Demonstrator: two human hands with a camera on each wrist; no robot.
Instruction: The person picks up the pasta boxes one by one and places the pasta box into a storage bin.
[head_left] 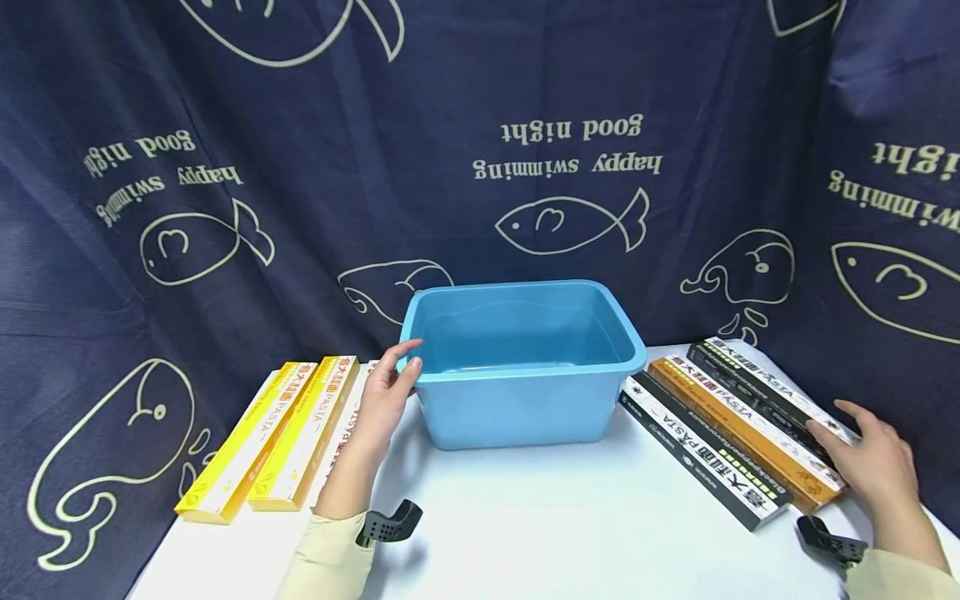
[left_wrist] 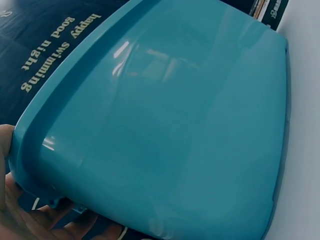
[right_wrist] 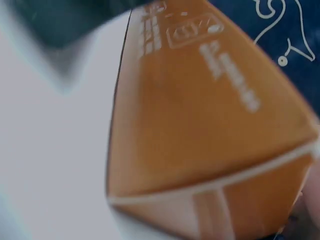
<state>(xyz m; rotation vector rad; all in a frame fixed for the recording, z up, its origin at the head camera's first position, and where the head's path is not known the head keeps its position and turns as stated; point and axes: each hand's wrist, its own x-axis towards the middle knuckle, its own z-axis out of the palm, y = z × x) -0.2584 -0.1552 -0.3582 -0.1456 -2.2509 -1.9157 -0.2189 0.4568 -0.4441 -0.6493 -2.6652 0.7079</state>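
A blue plastic tub (head_left: 517, 408) stands upright on the white table. My left hand (head_left: 386, 396) holds its rim at the front left corner; in the left wrist view the tub's wall (left_wrist: 170, 120) fills most of the picture. At the right lie several long pasta boxes: black ones and an orange one (head_left: 750, 425). Beside the outermost black box (head_left: 772, 387) is my right hand (head_left: 873, 454), thumb and forefinger spread at its near end. Contact there is unclear. In the right wrist view the orange box (right_wrist: 200, 120) looms close and blurred, with little of the hand showing.
Yellow pasta boxes (head_left: 303, 433) lie at the left, and another box (head_left: 348, 425) is partly behind my left forearm. A dark blue curtain (head_left: 450, 167) with fish drawings hangs behind and along both sides of the table (head_left: 570, 517).
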